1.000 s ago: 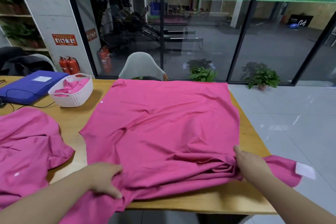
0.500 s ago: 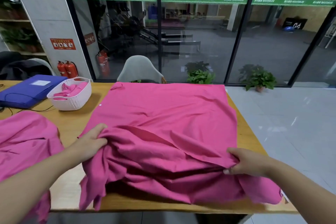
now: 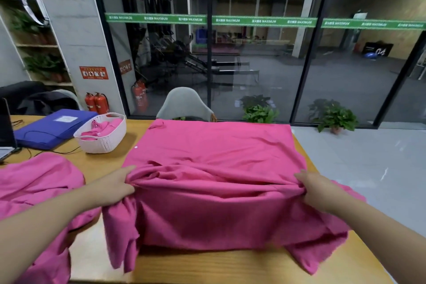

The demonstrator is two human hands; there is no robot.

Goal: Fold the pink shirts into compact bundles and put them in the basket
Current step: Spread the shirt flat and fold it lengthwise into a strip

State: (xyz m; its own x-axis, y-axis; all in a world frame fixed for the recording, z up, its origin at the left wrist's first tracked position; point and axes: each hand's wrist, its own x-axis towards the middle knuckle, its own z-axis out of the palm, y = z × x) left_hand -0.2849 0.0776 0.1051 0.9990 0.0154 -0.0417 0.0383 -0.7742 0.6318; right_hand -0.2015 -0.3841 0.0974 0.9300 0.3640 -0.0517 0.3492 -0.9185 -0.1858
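Note:
A large pink shirt (image 3: 214,152) lies spread across the wooden table (image 3: 207,267). Its near part is lifted off the table and hangs as a fold between my hands. My left hand (image 3: 115,185) grips the fold's left end, and my right hand (image 3: 315,189) grips its right end. The white woven basket (image 3: 103,143) stands at the back left with a folded pink bundle (image 3: 102,127) inside. A second pink shirt (image 3: 34,189) lies crumpled at the table's left, under my left forearm.
A blue folder (image 3: 50,127) lies behind the basket, with a laptop edge (image 3: 5,127) and cables at far left. A grey chair (image 3: 184,104) stands beyond the table. Glass wall, potted plants (image 3: 260,110) and fire extinguishers (image 3: 96,104) are behind. The table's right edge drops to the floor.
Both hands have lifted the shirt's near edge from the table's front and carried it away from me, over the spread part. The view has tilted upward.

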